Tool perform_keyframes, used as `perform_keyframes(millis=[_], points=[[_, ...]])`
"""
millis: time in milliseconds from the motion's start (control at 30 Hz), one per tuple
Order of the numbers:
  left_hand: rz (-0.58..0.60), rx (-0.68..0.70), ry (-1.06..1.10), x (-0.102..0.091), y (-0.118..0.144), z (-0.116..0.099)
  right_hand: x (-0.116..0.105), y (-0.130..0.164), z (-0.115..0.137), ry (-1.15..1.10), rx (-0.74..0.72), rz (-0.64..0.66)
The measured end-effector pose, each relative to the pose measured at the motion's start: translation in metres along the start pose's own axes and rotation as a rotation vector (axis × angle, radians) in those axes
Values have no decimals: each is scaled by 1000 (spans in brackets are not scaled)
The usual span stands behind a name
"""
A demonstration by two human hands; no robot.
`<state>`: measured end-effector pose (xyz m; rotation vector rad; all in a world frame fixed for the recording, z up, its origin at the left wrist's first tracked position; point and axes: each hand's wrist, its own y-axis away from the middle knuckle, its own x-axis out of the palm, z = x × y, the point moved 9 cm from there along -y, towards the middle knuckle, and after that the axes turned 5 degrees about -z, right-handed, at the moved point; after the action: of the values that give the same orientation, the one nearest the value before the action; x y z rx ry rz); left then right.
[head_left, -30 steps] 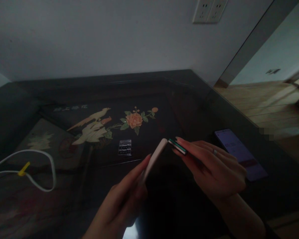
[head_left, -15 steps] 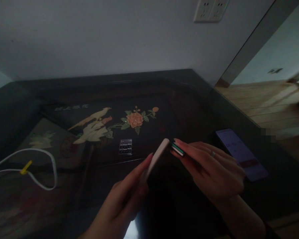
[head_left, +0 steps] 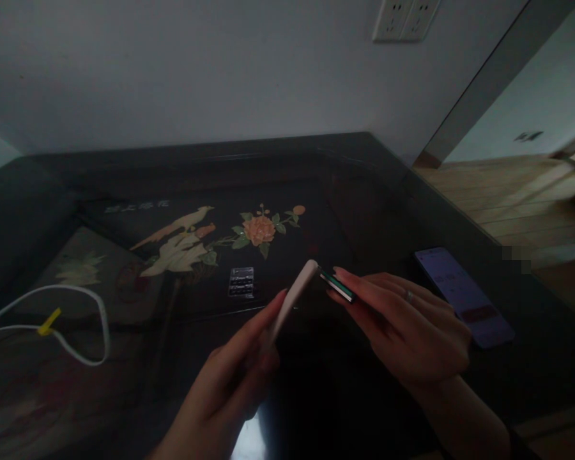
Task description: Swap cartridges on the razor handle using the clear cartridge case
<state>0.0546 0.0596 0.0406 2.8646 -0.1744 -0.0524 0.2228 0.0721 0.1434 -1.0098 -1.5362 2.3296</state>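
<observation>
Ahead of the fingertips [head_left: 336, 273] lies a battery pack [head_left: 241, 282]; a lit phone [head_left: 462, 295] lies just right; a white cable [head_left: 84, 322] loops far left.

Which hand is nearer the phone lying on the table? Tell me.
Right. The right hand hovers just left of the phone, pinching a small green-edged piece. The left hand is farther left, holding a pale flat case.

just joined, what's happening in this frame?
A person stands at a dark glass-topped table. The left hand holds a slim pale pink device tilted up; the right hand holds a small flat green-edged piece right at its upper end, touching or nearly so. A lit purple-screened phone lies to the right, a looped white cable to the left.
</observation>
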Motion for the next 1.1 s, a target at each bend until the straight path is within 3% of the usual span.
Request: perform_keyframes(millis=[167,300,567,633,800,967,1100], points=[[80,25,-23,5,0,-1,0,0,1,-2,-15,-2],[34,-6,-29,-1,2,3,0,-1,2,-4,-30,-8],[56,164,-135,5,3,-14,0,-2,4,-22,-37,-22],[29,157,-165,3,2,-13,1,-2,4,-21,-36,-19],[96,126,-160,9,7,-10,0,-1,2,-14,-23,-20],[-76,36,-91,-9,3,-6,7,-4,2,18,28,48],[-134,27,-115,-15,-8,-5,20,0,14,-65,-12,105]])
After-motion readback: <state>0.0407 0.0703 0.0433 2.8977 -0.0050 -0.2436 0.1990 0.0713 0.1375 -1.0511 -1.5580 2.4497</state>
